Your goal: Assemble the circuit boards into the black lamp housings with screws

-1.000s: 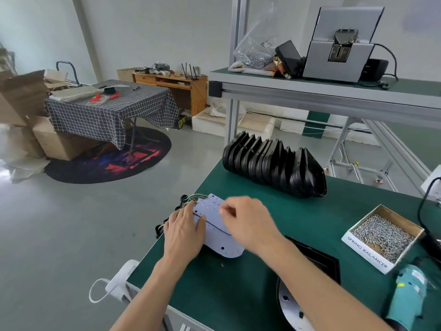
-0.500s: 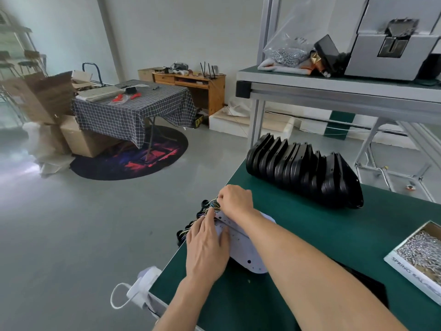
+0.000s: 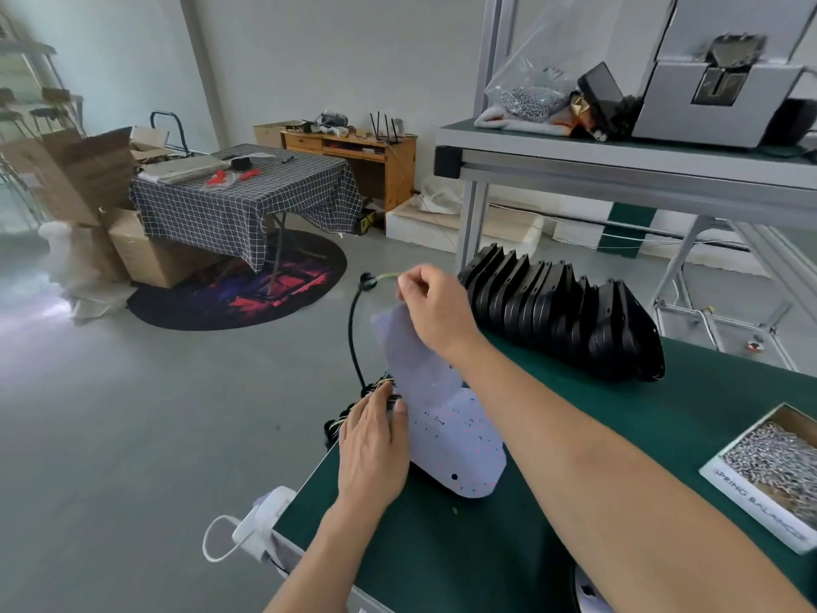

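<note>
A board (image 3: 415,351) is pinched at its top edge by the right hand (image 3: 435,303) and lifted, tilted, off the stack (image 3: 460,453) at the bench's (image 3: 486,546) left edge. A black cable (image 3: 353,329) hangs beside the board. The stack is pressed down by the left hand (image 3: 373,449), fingers straight. The housings (image 3: 566,316) are lined up behind; a screw box (image 3: 769,475) sits right.

I see two bare forearms, no sleeves reaching the wrists. My left hand (image 3: 373,453) and right hand (image 3: 435,309) wear no gloves, rings or watch.
</note>
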Available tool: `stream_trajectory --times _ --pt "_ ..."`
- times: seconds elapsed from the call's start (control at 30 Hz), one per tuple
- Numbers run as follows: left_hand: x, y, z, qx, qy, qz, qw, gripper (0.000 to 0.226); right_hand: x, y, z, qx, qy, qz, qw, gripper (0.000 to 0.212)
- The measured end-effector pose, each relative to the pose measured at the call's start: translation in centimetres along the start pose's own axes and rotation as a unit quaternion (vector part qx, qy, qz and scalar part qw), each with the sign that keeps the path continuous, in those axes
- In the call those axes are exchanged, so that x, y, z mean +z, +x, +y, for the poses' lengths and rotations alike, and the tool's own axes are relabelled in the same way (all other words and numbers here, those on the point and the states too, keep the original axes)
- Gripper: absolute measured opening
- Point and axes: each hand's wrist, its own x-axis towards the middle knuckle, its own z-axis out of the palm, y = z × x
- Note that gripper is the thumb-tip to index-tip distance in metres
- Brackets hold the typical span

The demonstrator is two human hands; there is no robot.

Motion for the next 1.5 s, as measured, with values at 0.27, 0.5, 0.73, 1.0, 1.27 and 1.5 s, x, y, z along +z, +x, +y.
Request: stream_trajectory --times 0.27,0.5,0.73,1.0,1.27,1.5 --pt "-1.9 0.7 0.2 -0.103 -0.193 0.096 0.971 0.023 -10.6 -2.1 -9.2 -0.078 0.204 0.091 0.972 0.023" --pt "-3.7 5.0 1.0 -0.087 -0.039 0.029 0.995 0.074 -17.9 -7.5 -14.4 -0.073 0.401 0.103 0.908 0.022" --pt "-3.6 8.2 1.8 -0.023 0.046 -0.01 0.999 0.044 -21.0 -11.3 -15.4 -0.043 0.431 0.124 0.893 0.02" --pt "-8.8 11.7 -2.1 -0.142 0.076 0.025 0.987 0.042 -24.5 -14.6 -13.7 -0.021 0.47 0.115 0.875 0.014" --pt "-13.7 9.2 1.8 -0.039 0.147 0.035 0.988 0.045 -25.1 -16.5 -8.4 0.136 0.445 0.167 0.869 0.019" --pt "-8.0 2.4 14.9 0.054 -0.023 -0.196 0.979 0.052 -22.5 -19.6 -3.2 0.308 0.349 0.196 0.863 0.031"
